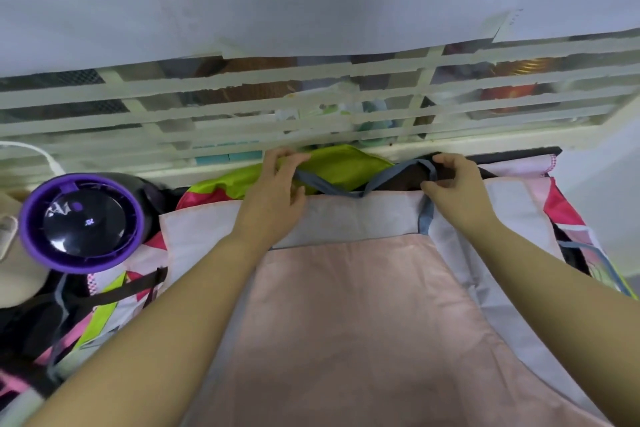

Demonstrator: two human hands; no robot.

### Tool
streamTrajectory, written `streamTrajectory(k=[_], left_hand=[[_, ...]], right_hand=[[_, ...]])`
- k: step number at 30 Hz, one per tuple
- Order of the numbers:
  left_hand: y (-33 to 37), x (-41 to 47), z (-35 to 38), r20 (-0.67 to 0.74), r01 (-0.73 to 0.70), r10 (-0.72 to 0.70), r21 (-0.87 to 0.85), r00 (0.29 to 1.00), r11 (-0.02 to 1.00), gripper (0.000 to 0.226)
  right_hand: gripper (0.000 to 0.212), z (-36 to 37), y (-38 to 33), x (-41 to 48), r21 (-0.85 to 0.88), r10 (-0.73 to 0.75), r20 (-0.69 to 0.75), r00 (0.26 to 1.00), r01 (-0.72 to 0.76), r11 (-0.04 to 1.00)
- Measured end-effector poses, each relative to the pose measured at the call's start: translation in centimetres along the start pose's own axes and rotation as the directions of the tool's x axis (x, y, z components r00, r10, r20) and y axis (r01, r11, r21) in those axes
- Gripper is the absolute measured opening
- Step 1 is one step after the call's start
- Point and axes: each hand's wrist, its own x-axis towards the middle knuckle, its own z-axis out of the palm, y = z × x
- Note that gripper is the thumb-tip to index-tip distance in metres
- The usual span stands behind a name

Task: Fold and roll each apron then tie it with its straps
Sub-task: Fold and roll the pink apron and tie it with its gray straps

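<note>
A pale pink apron [363, 315] lies spread flat in front of me, its white underside [360, 215] folded back along the far edge. Its grey-blue neck strap [332, 185] sags in a V beyond that edge. My left hand [277, 194] pinches the strap's left end at the apron's top corner. My right hand [457, 184] pinches the strap's right end, where it runs down onto the white band.
More aprons lie underneath and around: a lime green one [339, 165] at the back, pink and white ones at the left [114, 291] and right [568, 215]. A purple-rimmed round fan [81, 222] stands at the left. A taped window grille [311, 104] closes the back.
</note>
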Motion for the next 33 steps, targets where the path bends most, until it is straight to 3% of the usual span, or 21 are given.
streamTrajectory(k=[2, 5, 8, 10, 13, 15, 19, 22, 26, 28, 30, 31, 33], left_hand=[[0.8, -1.2, -0.5, -0.016, -0.007, 0.006, -0.038, 1.000, 0.999, 0.043], [2.1, -4.3, -1.1, 0.079, 0.036, -0.034, -0.021, 0.996, 0.999, 0.040], [3.1, -8.4, -1.2, 0.145, 0.063, -0.066, 0.021, 0.987, 0.998, 0.036], [3.8, -11.6, -1.1, 0.165, 0.084, -0.091, 0.048, 0.982, 0.995, 0.032], [4.7, -16.8, -1.2, 0.131, 0.084, -0.095, 0.086, 0.987, 0.993, 0.028], [4.9, -20.9, -1.2, 0.089, 0.058, -0.068, 0.111, 0.994, 0.992, 0.032], [4.6, -27.7, -1.1, -0.014, 0.146, -0.146, 0.168, 0.989, 0.975, 0.034], [5.0, -33.0, -1.4, -0.130, 0.266, -0.246, 0.173, 0.961, 0.948, 0.037], [4.9, -38.2, -1.9, -0.220, 0.358, -0.334, 0.080, 0.917, 0.930, 0.036], [5.1, -39.8, -2.1, -0.277, 0.428, -0.413, -0.006, 0.868, 0.904, 0.021], [5.5, -40.3, -2.3, -0.278, 0.582, -0.607, -0.175, 0.745, 0.794, 0.008], [5.4, -40.1, -2.4, -0.223, 0.676, -0.723, -0.258, 0.654, 0.690, 0.003], [4.9, -39.7, -2.8, -0.020, 0.803, -0.894, -0.430, 0.448, 0.412, 0.017]], right_hand=[[0.037, -0.3, -0.5, -2.1, -0.021, -0.070, 0.032, 0.997, 0.070, 0.997], [0.023, -0.1, -1.2, -6.4, -0.120, -0.160, 0.289, 0.944, 0.202, 0.972], [0.016, 0.5, -1.3, -11.7, -0.179, -0.300, 0.531, 0.792, 0.451, 0.874], [0.020, 0.6, -0.6, -15.2, -0.185, -0.308, 0.661, 0.684, 0.547, 0.816], [0.031, 1.1, 1.7, -20.3, -0.192, -0.385, 0.722, 0.575, 0.701, 0.687], [0.039, 1.7, 3.5, -23.4, -0.315, -0.364, 0.736, 0.571, 0.765, 0.562], [0.055, 2.1, 6.7, -26.6, -0.507, -0.140, 0.773, 0.619, 0.735, 0.451], [0.068, 1.8, 7.9, -27.1, -0.565, -0.058, 0.756, 0.652, 0.695, 0.445], [0.104, 2.2, 7.9, -26.8, -0.541, -0.080, 0.767, 0.637, 0.708, 0.454], [0.112, 2.2, 7.4, -27.0, -0.540, -0.063, 0.761, 0.646, 0.685, 0.489], [0.107, 2.2, 6.5, -27.5, -0.544, -0.040, 0.754, 0.656, 0.657, 0.522], [0.104, 2.2, 6.0, -27.9, -0.534, -0.056, 0.753, 0.656, 0.658, 0.531], [0.109, 2.4, 5.0, -29.0, -0.470, -0.128, 0.782, 0.610, 0.712, 0.521]])
